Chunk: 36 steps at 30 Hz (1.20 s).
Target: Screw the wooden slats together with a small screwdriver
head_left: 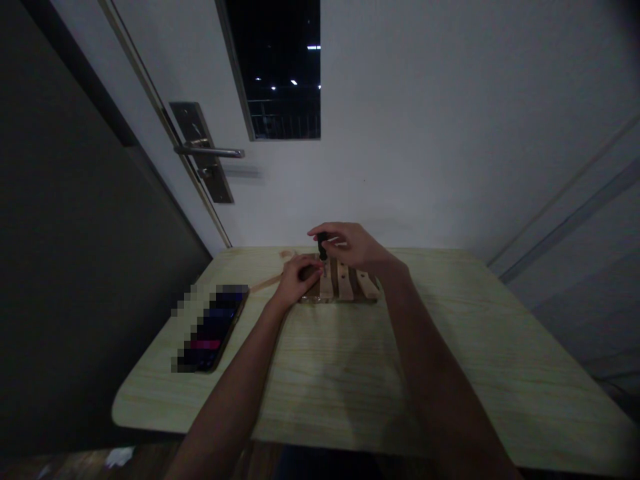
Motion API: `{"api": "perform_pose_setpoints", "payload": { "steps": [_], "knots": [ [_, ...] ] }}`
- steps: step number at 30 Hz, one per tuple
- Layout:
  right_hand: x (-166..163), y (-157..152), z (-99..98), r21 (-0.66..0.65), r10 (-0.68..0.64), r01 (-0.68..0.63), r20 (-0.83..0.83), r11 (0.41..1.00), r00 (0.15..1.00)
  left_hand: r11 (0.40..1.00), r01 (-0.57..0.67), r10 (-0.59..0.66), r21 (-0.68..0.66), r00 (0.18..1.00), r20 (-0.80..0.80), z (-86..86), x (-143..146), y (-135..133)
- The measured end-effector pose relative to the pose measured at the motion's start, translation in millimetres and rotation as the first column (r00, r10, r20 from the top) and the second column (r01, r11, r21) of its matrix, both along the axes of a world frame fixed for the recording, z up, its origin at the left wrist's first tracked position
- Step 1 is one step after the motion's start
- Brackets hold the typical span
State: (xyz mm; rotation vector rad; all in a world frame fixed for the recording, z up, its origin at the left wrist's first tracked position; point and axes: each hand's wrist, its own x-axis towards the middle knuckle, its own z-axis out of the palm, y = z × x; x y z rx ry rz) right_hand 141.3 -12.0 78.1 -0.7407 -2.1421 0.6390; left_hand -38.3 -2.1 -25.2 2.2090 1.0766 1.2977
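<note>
Right hand (354, 248): fingers closed around the black-handled screwdriver (322, 248), held nearly upright, shaft pointing down.
Left hand (295, 279): fingers curled, fingertips near the screwdriver's lower end; whether they pinch anything, I cannot tell.
Slatted wooden piece (345, 285): flat on the tabletop (340, 380), beneath the hands, pale slats across a darker base.
Smartphone (217, 330): lying left of the left forearm.

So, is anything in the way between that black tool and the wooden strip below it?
Nothing visible blocks the black tool in the right hand from the wooden strip; the left hand is close beside the tool, perhaps touching it.
</note>
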Motion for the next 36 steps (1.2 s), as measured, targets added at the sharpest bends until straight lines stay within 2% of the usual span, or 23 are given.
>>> {"api": "perform_pose_setpoints", "payload": {
  "steps": [3, 7, 10, 18, 27, 32, 36],
  "knots": [
    [-0.8, 0.1, 0.9, -0.028, -0.008, 0.007, -0.016, 1.0, 1.0, 1.0, -0.003, 0.003, 0.003, 1.0, 0.002, 0.3, 0.4, -0.2],
    [0.0, 0.1, 3.3, 0.005, -0.101, 0.101, 0.006, 0.995, 0.995, 1.0, -0.004, 0.004, -0.004, 1.0, -0.004, 0.3, 0.5, -0.3],
    [0.0, 1.5, 2.9, 0.018, -0.118, 0.118, 0.02, 0.993, 0.993, 1.0, -0.001, 0.001, -0.003, 1.0, 0.0, -0.6, -0.1, -0.1],
    [-3.6, 7.6, -3.5, 0.134, -0.171, 0.166, 0.03, 0.977, 0.985, 1.0, -0.003, 0.003, -0.01, 1.0, -0.007, 0.2, 0.3, 0.5],
    [-1.0, 1.4, 1.1, 0.005, -0.114, 0.114, 0.002, 0.993, 0.993, 1.0, -0.011, 0.011, -0.016, 1.0, -0.014, 0.6, -0.2, 0.5],
    [-2.9, 6.1, 0.6, 0.118, -0.204, 0.196, 0.06, 0.974, 0.977, 1.0, -0.006, 0.006, -0.008, 1.0, -0.014, -0.2, -0.3, 0.6],
    [-3.5, 8.8, -1.5, 0.194, -0.224, 0.207, 0.069, 0.959, 0.972, 1.0, -0.009, 0.009, -0.003, 1.0, -0.017, 0.6, 0.0, -0.1]
  ]
}}
